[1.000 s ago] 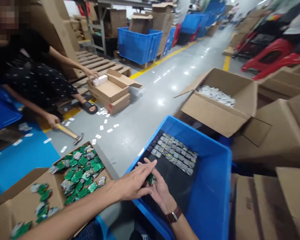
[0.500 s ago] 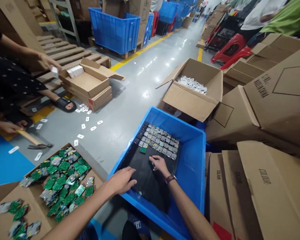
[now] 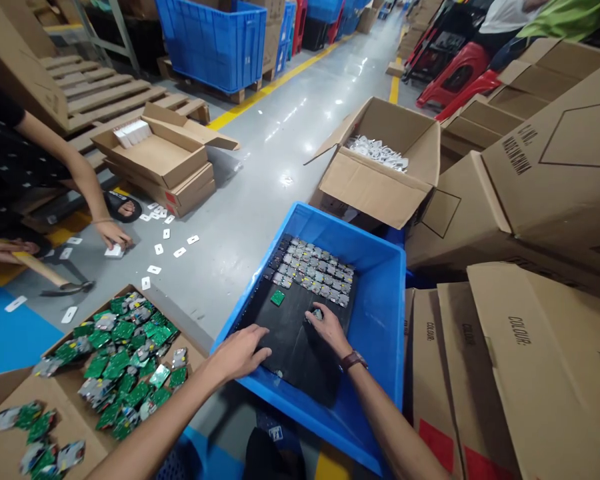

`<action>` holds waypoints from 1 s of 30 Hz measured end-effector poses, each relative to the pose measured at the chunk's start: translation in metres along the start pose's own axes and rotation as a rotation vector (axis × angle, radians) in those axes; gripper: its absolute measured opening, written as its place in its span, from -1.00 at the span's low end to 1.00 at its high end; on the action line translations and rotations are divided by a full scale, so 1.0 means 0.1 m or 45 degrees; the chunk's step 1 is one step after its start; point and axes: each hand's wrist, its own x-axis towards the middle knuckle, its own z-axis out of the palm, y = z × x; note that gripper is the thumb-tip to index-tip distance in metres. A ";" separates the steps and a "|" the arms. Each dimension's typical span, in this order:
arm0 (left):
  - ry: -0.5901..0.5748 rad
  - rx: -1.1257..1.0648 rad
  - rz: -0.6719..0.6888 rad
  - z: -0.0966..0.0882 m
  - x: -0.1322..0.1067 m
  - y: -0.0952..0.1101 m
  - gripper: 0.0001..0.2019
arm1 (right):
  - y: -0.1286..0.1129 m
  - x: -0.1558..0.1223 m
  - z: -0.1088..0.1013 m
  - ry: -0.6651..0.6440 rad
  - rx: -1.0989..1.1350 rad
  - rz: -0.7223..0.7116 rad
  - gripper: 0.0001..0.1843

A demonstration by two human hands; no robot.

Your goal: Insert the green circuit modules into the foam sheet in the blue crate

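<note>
My right hand [image 3: 329, 328], with a watch on its wrist, pinches a small grey-and-green circuit board [image 3: 317, 313] above a black sheet [image 3: 293, 347] inside a blue bin [image 3: 380, 287]. A loose green circuit board [image 3: 277, 297] lies on the sheet, up and left of that hand. Beyond it, rows of grey circuit boards [image 3: 315, 270] cover the sheet's far part. My left hand [image 3: 243, 350] hangs over the bin's near left rim, its fingers apart and nothing in them. To its left, a carton [image 3: 193, 357] holds a heap of green and grey boards.
A co-worker's hand [image 3: 113, 233] touches white pieces on the floor; their other hand grips a hammer [image 3: 55, 277]. White plates [image 3: 154, 269] lie scattered there. An open carton [image 3: 370, 190] of white parts stands behind the bin. Large cartons [image 3: 535, 353] crowd the right side.
My right hand has shifted slightly right with the board. The loose green board now lies apart from the rows and turned. The co-worker's hand has dropped from beside the box to the floor.
</note>
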 end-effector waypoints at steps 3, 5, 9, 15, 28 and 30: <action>0.005 0.001 0.004 0.00 0.00 0.00 -0.58 | 0.05 0.03 0.05 0.063 -0.124 -0.159 -0.56; 0.003 0.003 0.005 -0.01 0.00 0.01 -0.58 | 0.07 0.07 0.12 0.027 -0.144 -0.217 -0.60; -0.008 0.005 0.002 -0.03 0.00 0.03 -0.58 | 0.05 0.20 0.28 -0.034 -0.168 -0.308 -0.54; 0.015 0.001 -0.004 -0.02 0.00 0.01 -0.60 | -0.04 0.40 0.42 -0.030 -0.367 -0.551 -0.41; 0.010 -0.008 -0.013 -0.05 -0.02 0.06 -0.59 | -0.11 0.48 0.59 0.143 -0.279 -0.373 -0.59; 0.012 -0.006 -0.017 -0.05 -0.02 0.05 -0.60 | -0.15 0.52 0.59 0.152 -0.221 -0.360 -0.58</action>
